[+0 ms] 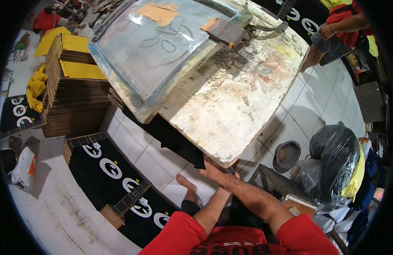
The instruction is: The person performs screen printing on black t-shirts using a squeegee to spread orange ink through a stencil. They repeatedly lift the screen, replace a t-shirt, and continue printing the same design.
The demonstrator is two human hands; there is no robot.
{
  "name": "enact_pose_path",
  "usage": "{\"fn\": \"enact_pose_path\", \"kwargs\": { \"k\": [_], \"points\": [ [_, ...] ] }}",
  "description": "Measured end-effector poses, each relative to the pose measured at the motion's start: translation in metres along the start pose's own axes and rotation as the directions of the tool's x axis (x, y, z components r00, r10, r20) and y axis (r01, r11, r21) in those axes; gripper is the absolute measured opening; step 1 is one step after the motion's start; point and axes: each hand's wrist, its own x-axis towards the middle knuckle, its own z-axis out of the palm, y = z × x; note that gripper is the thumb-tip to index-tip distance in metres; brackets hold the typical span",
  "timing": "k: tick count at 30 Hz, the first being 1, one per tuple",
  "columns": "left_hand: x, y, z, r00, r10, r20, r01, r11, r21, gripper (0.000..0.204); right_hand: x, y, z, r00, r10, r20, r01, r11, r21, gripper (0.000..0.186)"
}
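A worn, paint-stained white board (247,114) juts toward me, with a screen-printing frame (137,102) tilted over its left part. Orange ink (158,14) lies on the frame's grey mesh. Below the board's left edge hangs black cloth (181,152). My forearms cross at the board's near corner, the right one over the left. My right hand (212,171) is under that corner, its fingers closed on the end of the black cloth. My left hand (235,169) is mostly hidden behind the right wrist and the corner, so its fingers cannot be made out.
Black printed cloth pieces (98,178) lie on boards at lower left. Behind them stands a tall cardboard stack (73,102) with yellow cloth. Black plastic bags (334,153) and a round tub (286,156) are on the right. Another person (343,25) stands at far right.
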Motion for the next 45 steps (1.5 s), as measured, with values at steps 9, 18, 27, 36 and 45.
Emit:
{"fn": "enact_pose_path", "kwargs": {
  "k": [9, 18, 27, 36, 45],
  "points": [
    [0.021, -0.034, 0.035, 0.94, 0.201, -0.275, -0.094, 0.929, 0.358, 0.051, -0.025, 0.078, 0.02, 0.958, -0.025, -0.285, 0.095, 0.968, 0.233, 0.071],
    [0.007, -0.066, 0.059, 0.867, 0.267, -0.42, -0.027, 0.868, 0.497, 0.05, -0.041, 0.087, 0.043, 0.885, 0.054, -0.463, 0.196, 0.858, 0.475, 0.097],
    [-0.004, -0.079, 0.073, 0.834, 0.189, -0.519, 0.115, 0.86, 0.497, 0.051, -0.069, 0.093, 0.044, 0.93, 0.253, -0.267, -0.112, 0.886, 0.451, 0.093],
    [-0.063, -0.029, 0.14, 0.524, 0.687, -0.504, 0.107, 0.534, 0.839, 0.053, -0.061, 0.092, 0.037, 0.973, 0.183, -0.14, -0.159, 0.973, 0.17, 0.112],
    [-0.022, 0.176, 0.317, 0.426, 0.734, 0.53, -0.093, -0.547, 0.832, 0.046, -0.105, 0.096, 0.035, 0.917, 0.4, -0.01, -0.379, 0.877, 0.295, 0.098]
  ]
}}
